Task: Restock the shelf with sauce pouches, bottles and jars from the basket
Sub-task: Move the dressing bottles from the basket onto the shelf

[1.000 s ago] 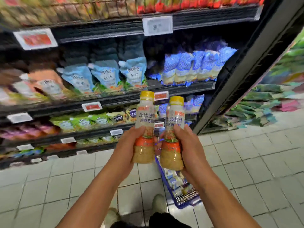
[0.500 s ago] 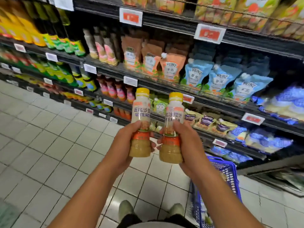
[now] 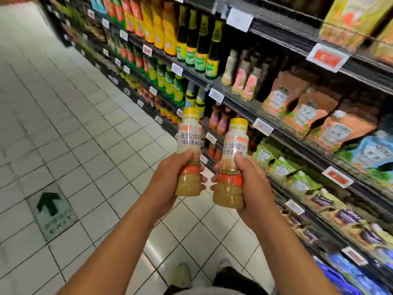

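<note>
My left hand [image 3: 168, 184] grips one yellow-capped dressing bottle [image 3: 189, 145] upright, and my right hand [image 3: 253, 188] grips a second, matching bottle [image 3: 232, 150] beside it. Both bottles hold a tan sauce and carry white and orange labels. They hang in mid-air in front of the dark shelf [image 3: 240, 103], level with a row of similar pink-labelled bottles [image 3: 244, 81]. Only a corner of the blue basket [image 3: 331, 275] shows, at the bottom right near my feet.
The shelving runs along the right with dark soy bottles [image 3: 202, 41], orange Heinz pouches [image 3: 331, 128], blue pouches [image 3: 374, 150] and green pouches [image 3: 282, 167]. White tiled floor [image 3: 74, 124] opens to the left, marked with a green arrow sign [image 3: 51, 209].
The view has swung left along the aisle and closer to the shelf. Both hands keep the two bottles; the basket has slid to the bottom right corner.
</note>
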The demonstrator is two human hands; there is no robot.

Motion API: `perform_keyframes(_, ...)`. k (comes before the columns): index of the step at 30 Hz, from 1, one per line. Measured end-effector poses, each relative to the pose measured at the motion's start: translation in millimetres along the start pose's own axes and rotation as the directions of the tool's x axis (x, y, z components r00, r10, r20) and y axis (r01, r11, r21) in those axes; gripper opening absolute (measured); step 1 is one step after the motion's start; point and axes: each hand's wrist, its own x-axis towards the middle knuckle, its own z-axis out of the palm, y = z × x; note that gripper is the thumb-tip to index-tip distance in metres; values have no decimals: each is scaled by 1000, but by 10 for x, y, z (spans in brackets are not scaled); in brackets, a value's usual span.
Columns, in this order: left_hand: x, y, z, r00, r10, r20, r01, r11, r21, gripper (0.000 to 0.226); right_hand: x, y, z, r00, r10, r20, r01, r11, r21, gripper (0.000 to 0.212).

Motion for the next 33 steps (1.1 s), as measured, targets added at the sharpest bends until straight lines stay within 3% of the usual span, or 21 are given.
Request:
perform_keyframes(5,305,182,-221,994,55,-98,-53,998,31,58,377,-80,250,999,12,47,-11,1000,-16,45)
perform_keyframes(14,1225,707,-233,988,129,-90,-121,989,87,9,1434,-447,466,996,-59,64,59,998,0,40)
perform_keyframes(24,2449,1378,33,977,211,-22,-208,972,113,21,2539,-1121,585,991,-114,72,110,993,52,54)
perform_keyframes(28,2845,1610,148,973,216,78,-224,969,106,33,2822,-1382,610,980,-188,59,185,982,45,43)
perform_keyframes(31,3136,1776,206,961,227,156,-244,965,96,17,2989,-1553,653,976,-216,23,215,976,24,41)
perform_keyframes(33,3345,1890,235,952,228,203,-251,963,95,20,3103,-1668,687,968,-249,6,249,968,10,41)
